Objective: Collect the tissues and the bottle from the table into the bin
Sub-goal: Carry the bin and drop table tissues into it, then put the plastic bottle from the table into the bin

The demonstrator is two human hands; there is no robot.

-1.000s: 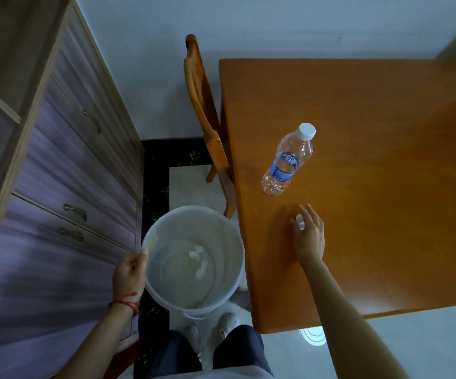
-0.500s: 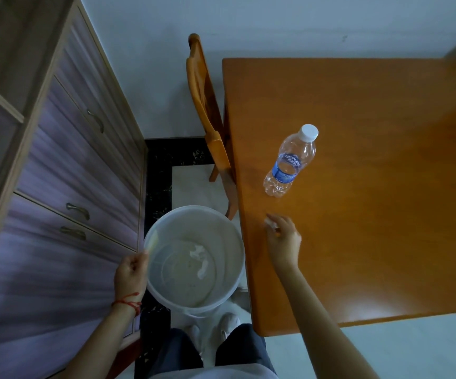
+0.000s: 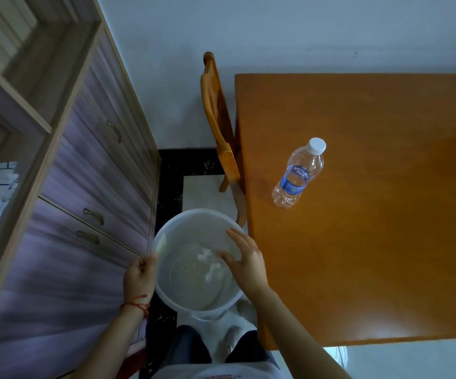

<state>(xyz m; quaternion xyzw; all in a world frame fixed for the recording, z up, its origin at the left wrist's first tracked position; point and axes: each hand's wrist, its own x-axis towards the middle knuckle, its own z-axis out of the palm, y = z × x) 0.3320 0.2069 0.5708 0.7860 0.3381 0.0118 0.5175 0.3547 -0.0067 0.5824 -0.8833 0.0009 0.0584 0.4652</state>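
Two hands in view, one job left on the table. Left hand point(image 3: 139, 276) is closed on the left rim of the translucent white plastic bin point(image 3: 166, 294), holding it off the floor just beside the table's left edge. Right hand point(image 3: 244, 262) hovers over the bin's mouth, fingers spread and loose, holding nothing visible. Crumpled white tissues point(image 3: 209, 262) lie on the bin bottom, partly hidden by the right hand. No tissues visible on the orange wooden table point(image 3: 385, 242). Clear plastic water bottle with white cap and blue label point(image 3: 298, 173) stands upright near the table's left edge, well apart from both hands. Looks like tissues are done, bottle remains.

Risks, judged: bin hangs from a one-sided rim pinch, so the bottle's weight landing inside could tip it or pull it free. A hasty reach could knock the upright bottle over; it might roll off the left edge towards the orange wooden chair point(image 3: 218, 127).
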